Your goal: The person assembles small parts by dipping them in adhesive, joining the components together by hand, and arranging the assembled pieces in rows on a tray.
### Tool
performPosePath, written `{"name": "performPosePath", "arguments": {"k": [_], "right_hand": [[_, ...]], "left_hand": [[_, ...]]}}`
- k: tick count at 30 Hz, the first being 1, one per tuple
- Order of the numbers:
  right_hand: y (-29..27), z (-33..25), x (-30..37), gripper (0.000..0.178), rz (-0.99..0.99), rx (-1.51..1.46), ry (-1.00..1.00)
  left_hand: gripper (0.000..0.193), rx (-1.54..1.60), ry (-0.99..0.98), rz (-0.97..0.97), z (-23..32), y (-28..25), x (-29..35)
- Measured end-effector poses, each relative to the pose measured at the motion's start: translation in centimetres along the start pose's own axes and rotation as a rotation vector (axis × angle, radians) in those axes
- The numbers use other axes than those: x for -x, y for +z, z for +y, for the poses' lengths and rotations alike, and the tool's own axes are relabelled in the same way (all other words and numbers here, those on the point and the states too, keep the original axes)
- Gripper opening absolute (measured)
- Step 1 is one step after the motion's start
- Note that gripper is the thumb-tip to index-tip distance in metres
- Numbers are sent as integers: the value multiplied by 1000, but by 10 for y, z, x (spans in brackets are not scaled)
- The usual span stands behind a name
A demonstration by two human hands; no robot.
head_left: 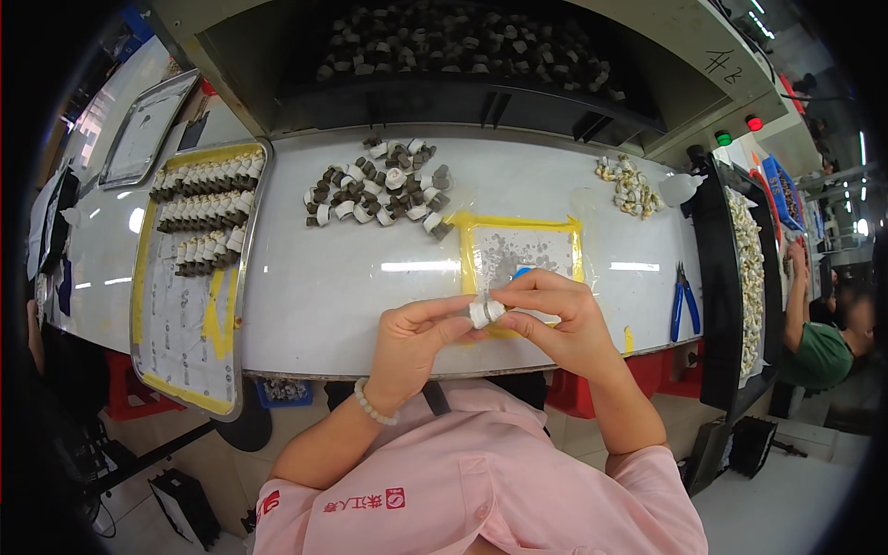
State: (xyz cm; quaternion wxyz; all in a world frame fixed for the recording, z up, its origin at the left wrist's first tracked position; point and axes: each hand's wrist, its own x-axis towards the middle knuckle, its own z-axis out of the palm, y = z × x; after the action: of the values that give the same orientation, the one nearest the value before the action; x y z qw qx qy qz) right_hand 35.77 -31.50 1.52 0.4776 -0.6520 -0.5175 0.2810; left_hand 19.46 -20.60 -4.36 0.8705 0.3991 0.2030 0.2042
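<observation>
Above the table's near edge, my left hand (414, 335) and my right hand (562, 319) pinch small white cylindrical parts (479, 315) between thumbs and fingertips. The two white pieces touch or nearly touch; the fingers hide their ends, so I cannot tell whether they are joined. Just beyond my fingers lies a sheet framed in yellow tape (577, 242), marked with grey smudges. A small blue item (522, 272) shows beside my right fingers. Farther left sits a loose pile of white and dark grey cylindrical parts (375, 185).
At left, a metal tray (185, 333) bears rows of similar parts. Toward the right are a pile of small yellowish-white pieces (634, 190), a white bottle (680, 189), blue-handled pliers (685, 305) and a filled black bin (714, 277). A black trough (416, 106) overhangs the back. Another person (823, 356) works far right.
</observation>
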Motion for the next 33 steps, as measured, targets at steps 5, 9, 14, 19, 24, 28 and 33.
{"name": "performPosePath", "arguments": {"k": [5,9,14,19,24,28,33], "right_hand": [[0,0,0,27,-44,-2,12],[2,2,1,26,-27,-18,39],[-5,1,2,21,-67,0,71],[-56,29,-8,16,163,296,67],[-116,69,-26,18,499,869,103],[-123,86,-36,19,458,1092,197],[-126,90,-24,17,393,933,200]], "left_hand": [[23,-62,54,-20,-4,-2,1],[22,-28,59,-30,-6,-2,1],[23,-27,20,-28,-2,0,1],[24,-223,124,34,33,-17,8],[25,-531,472,405,105,-79,45],[23,-958,626,758,151,-151,79],[19,-1258,570,1036,186,-214,83]]}}
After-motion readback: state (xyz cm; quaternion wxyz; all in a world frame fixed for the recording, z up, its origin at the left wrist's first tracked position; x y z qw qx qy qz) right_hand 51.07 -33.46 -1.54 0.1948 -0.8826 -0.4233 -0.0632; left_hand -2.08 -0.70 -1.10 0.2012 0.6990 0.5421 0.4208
